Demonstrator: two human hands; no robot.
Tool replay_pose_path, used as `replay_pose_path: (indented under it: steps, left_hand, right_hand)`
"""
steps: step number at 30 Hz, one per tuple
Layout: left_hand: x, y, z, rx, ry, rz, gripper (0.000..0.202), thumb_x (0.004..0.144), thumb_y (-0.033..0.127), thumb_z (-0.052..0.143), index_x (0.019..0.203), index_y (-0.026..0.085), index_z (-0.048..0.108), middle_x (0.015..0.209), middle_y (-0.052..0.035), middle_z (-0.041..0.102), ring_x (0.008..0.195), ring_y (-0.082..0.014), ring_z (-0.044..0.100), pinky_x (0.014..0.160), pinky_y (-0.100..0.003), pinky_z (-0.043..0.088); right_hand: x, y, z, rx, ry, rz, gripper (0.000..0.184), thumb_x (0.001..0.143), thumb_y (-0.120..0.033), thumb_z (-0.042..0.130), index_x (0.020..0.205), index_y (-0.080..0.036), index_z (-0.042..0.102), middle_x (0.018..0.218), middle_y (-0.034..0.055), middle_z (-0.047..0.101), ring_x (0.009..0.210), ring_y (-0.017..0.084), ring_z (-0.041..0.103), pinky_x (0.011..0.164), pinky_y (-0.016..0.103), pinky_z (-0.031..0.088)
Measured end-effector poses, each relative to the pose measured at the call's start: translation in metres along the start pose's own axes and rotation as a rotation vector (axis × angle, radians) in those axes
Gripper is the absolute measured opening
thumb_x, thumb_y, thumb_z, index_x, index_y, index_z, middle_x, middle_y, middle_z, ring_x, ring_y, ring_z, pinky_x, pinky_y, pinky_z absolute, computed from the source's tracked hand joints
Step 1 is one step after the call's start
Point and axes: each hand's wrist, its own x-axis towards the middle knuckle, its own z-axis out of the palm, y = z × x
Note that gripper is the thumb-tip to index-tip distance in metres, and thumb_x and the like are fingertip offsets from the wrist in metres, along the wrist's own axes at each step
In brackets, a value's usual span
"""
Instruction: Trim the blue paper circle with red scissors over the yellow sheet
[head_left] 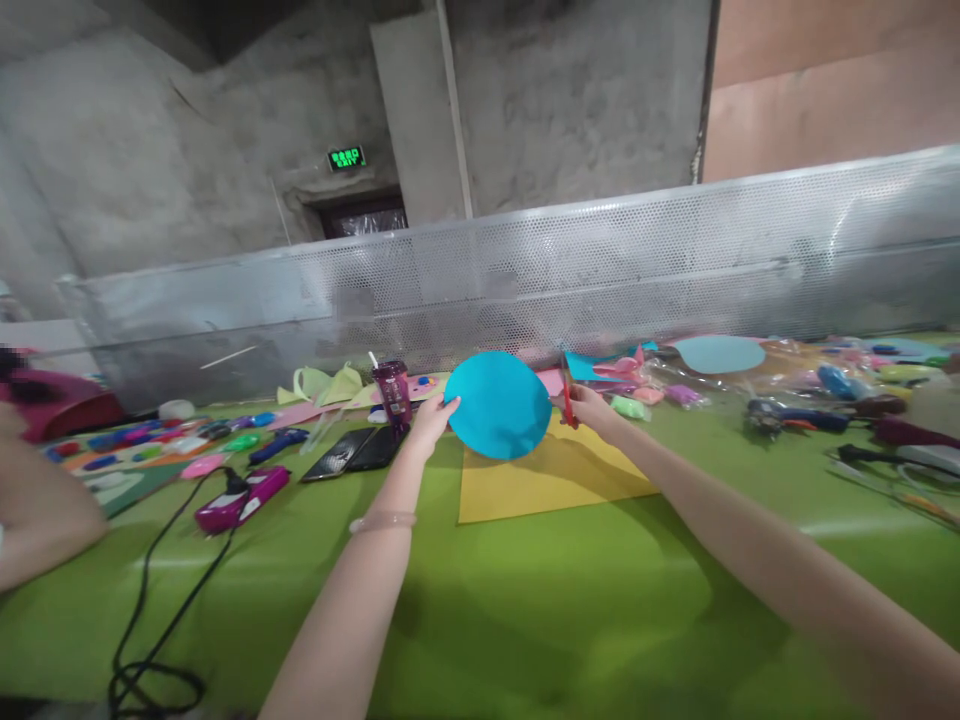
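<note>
My left hand (435,418) pinches the left edge of a round blue paper (499,405), held up facing me over the table. In my right hand (589,408) is a pair of red-handled scissors (570,398), its blades pointing up just beside the paper's right edge. Beneath the blue disc lies a yellow sheet (525,490) on the green table. Blue paper scraps (592,368) lie behind my right hand. My right fingers are partly hidden by the scissors' handles.
Left of my arm are a dark cup with a straw (392,392), a black phone (337,455) and a purple power strip (244,498) with a trailing cord. A glue gun (795,415) rests on the right. Another person's arm (45,500) reaches in from the left.
</note>
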Motion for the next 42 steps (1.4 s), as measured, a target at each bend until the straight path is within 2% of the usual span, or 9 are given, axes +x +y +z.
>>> replay_pose_path:
  steps: [4, 9, 13, 21, 27, 42]
  left_hand:
    - [0.003, 0.003, -0.002, 0.120, 0.098, 0.200, 0.033, 0.068, 0.047, 0.058, 0.079, 0.015, 0.061, 0.072, -0.0046, 0.062, 0.072, -0.0199, 0.057, 0.063, -0.029, 0.043]
    - [-0.001, 0.012, -0.005, 0.212, 0.187, 0.279, 0.031, 0.072, 0.046, 0.054, 0.075, 0.016, 0.061, 0.069, -0.0034, 0.059, 0.070, -0.0193, 0.055, 0.063, -0.028, 0.040]
    - [-0.002, 0.013, -0.004, 0.241, 0.183, 0.292, 0.029, 0.073, 0.045, 0.053, 0.073, 0.017, 0.060, 0.068, -0.0022, 0.057, 0.067, -0.0178, 0.052, 0.062, -0.027, 0.037]
    - [-0.001, 0.015, -0.001, 0.244, 0.135, 0.275, 0.028, 0.074, 0.043, 0.052, 0.070, 0.017, 0.058, 0.060, 0.0008, 0.051, 0.060, -0.0147, 0.046, 0.057, -0.025, 0.033]
    - [-0.005, 0.021, -0.001, 0.258, 0.143, 0.264, 0.026, 0.075, 0.041, 0.052, 0.065, 0.017, 0.055, 0.059, 0.0014, 0.049, 0.057, -0.0137, 0.045, 0.056, -0.025, 0.032]
    - [-0.007, 0.022, 0.000, 0.235, 0.130, 0.267, 0.023, 0.076, 0.038, 0.051, 0.069, 0.017, 0.056, 0.065, -0.0008, 0.055, 0.065, -0.0165, 0.051, 0.061, -0.026, 0.037]
  right_hand:
    - [-0.003, -0.002, -0.001, -0.044, -0.021, -0.075, 0.025, 0.074, -0.039, 0.056, 0.068, -0.018, 0.045, 0.047, -0.0049, 0.043, 0.040, 0.007, 0.041, 0.038, 0.019, 0.039]
    - [-0.008, -0.004, -0.008, -0.134, -0.096, -0.109, 0.021, 0.074, -0.030, 0.055, 0.063, -0.018, 0.043, 0.047, -0.0042, 0.044, 0.042, 0.007, 0.043, 0.040, 0.019, 0.041]
    - [-0.006, 0.002, -0.009, -0.182, -0.210, -0.067, 0.011, 0.071, -0.023, 0.054, 0.067, -0.017, 0.046, 0.048, -0.0038, 0.046, 0.040, 0.008, 0.044, 0.039, 0.020, 0.040]
    - [-0.008, 0.002, -0.005, -0.183, -0.280, -0.064, 0.009, 0.071, -0.019, 0.050, 0.064, -0.017, 0.045, 0.047, -0.0019, 0.052, 0.040, 0.009, 0.049, 0.040, 0.019, 0.042]
    - [-0.009, 0.005, -0.004, -0.213, -0.294, -0.071, 0.008, 0.073, -0.023, 0.050, 0.068, -0.017, 0.048, 0.052, -0.0010, 0.056, 0.043, 0.010, 0.054, 0.041, 0.019, 0.042]
    - [-0.013, -0.002, -0.004, -0.228, -0.337, -0.092, 0.014, 0.074, -0.022, 0.047, 0.062, -0.017, 0.047, 0.047, -0.0005, 0.053, 0.039, 0.010, 0.050, 0.039, 0.020, 0.041]
